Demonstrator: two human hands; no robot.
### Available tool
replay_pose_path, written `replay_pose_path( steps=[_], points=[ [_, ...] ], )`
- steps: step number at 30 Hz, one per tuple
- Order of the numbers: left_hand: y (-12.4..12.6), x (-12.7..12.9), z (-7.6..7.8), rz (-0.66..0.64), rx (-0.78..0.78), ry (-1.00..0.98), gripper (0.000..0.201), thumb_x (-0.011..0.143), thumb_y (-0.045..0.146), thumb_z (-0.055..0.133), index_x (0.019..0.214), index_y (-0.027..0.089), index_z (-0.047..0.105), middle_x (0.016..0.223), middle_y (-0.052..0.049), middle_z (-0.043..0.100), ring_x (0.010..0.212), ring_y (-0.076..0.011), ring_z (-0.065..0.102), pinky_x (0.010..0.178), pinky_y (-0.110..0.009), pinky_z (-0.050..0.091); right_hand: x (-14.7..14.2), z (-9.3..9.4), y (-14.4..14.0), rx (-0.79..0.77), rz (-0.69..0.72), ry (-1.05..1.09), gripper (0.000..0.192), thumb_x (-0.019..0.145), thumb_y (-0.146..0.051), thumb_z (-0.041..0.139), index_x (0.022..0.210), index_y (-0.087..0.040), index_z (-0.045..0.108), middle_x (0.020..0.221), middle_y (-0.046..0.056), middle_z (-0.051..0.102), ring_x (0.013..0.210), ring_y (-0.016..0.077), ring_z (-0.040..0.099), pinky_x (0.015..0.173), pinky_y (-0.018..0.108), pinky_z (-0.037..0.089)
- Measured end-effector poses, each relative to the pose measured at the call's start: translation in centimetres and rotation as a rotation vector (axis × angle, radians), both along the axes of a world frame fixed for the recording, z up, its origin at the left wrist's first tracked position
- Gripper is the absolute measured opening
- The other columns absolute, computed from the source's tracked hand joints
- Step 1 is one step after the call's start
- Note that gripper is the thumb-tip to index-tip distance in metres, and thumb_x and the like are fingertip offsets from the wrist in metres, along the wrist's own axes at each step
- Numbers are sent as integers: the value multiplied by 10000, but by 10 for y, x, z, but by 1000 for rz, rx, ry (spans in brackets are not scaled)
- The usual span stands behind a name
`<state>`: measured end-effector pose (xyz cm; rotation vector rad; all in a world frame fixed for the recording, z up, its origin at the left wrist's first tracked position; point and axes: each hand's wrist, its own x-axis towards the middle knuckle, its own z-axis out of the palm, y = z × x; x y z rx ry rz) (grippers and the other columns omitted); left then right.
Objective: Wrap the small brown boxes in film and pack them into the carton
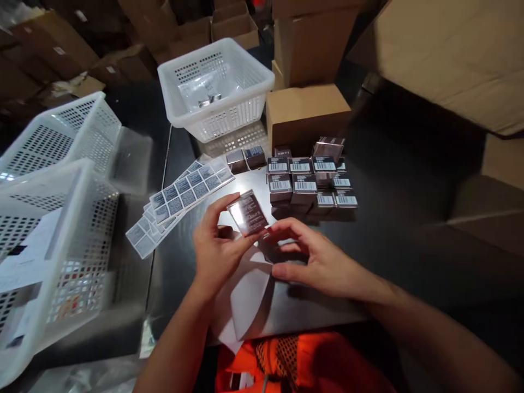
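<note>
My left hand (221, 240) grips a small dark brown box (248, 213) by its edges, thumb below and finger at its upper corner. Glare covers part of the box's printed face. Beside its lower right corner is my right hand (303, 254), fingers curled and apart, with the index fingertip close to or touching the box; nothing shows between finger and thumb. White backing paper (249, 295) lies under both hands. Sheets of printed labels (192, 188) fan out to the left. Similar small boxes with barcode labels (303, 185) are stacked behind my right hand.
A white plastic basket (225, 117) holding clear bags stands at the back. Two more white baskets (85, 191) sit on the left, papers in the nearer one. A cardboard box (309, 109) is behind the stack, and large cartons (450, 54) crowd the right.
</note>
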<state>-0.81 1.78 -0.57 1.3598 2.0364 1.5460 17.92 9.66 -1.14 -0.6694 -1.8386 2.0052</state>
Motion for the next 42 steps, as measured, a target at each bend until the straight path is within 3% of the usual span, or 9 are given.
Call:
replay_pose_path(
  steps=[4, 9, 14, 21, 24, 28, 32, 37, 42],
  points=[
    [-2, 5, 2, -120, 34, -80, 602, 632, 335, 906, 1171, 280, 644, 1137, -10, 680, 651, -78, 595, 423, -149, 404, -9, -6, -1, -279, 134, 8, 552, 655, -243, 880, 1140, -198, 622, 1022, 14, 675, 942, 160, 650, 815, 297, 565],
    [-2, 5, 1, -178, -5, -10, 591, 627, 347, 918, 1155, 270, 664, 1078, 4, 702, 462, 2, 414, 377, -135, 336, -11, -7, 1, -322, 23, 23, 545, 509, -216, 933, 998, -174, 694, 871, -24, 655, 817, 143, 623, 759, 282, 551],
    [-3, 1, -1, -139, -8, 93, 596, 664, 337, 901, 1202, 275, 651, 1123, -13, 696, 527, -8, 468, 420, -117, 366, -8, -1, 3, -230, 23, -88, 440, 618, -362, 905, 973, -154, 751, 697, -40, 608, 588, 84, 497, 542, 215, 418],
    [-4, 4, -8, -116, 9, 168, 589, 689, 245, 871, 1228, 271, 635, 1124, -21, 693, 684, -77, 618, 467, -133, 419, -7, -2, -3, 119, -189, -164, 264, 616, -307, 905, 780, -175, 746, 798, 6, 689, 586, 101, 570, 536, 228, 452],
    [-4, 4, -12, -126, 29, 172, 597, 687, 229, 867, 1234, 282, 633, 1124, -21, 689, 742, -105, 651, 480, -146, 438, -7, -3, -4, 107, -162, -205, 262, 641, -316, 898, 772, -182, 716, 685, -23, 675, 536, 98, 560, 507, 218, 419],
    [-3, 3, -9, -82, 60, 161, 611, 679, 233, 873, 1240, 294, 638, 1179, -38, 651, 874, -146, 653, 502, -148, 460, -2, 4, 0, 267, -107, -138, 211, 710, -304, 874, 793, -193, 714, 761, -12, 697, 652, 124, 600, 590, 238, 441],
    [0, 0, -3, 36, 50, 112, 603, 624, 334, 914, 1180, 279, 685, 1191, -56, 599, 884, -153, 619, 481, -148, 445, 14, 19, 9, 529, -33, 166, 90, 891, -150, 704, 826, -211, 706, 802, -4, 717, 807, 146, 618, 766, 283, 474],
    [5, 6, -5, -103, -54, -301, 651, 576, 251, 917, 1169, 277, 652, 1165, -26, 638, 584, -39, 515, 438, -144, 380, 32, 26, 19, 213, -285, 437, 155, 788, -187, 832, 843, -274, 717, 802, -29, 691, 794, 148, 632, 770, 293, 512],
    [8, 29, -10, -276, -100, -601, 538, 550, 107, 828, 1017, 263, 612, 1073, 25, 684, 419, 43, 297, 369, -111, 227, 28, 26, 25, -140, -346, 267, 241, 738, -294, 876, 856, -249, 671, 779, -22, 720, 694, 132, 664, 657, 251, 538]
  ],
)
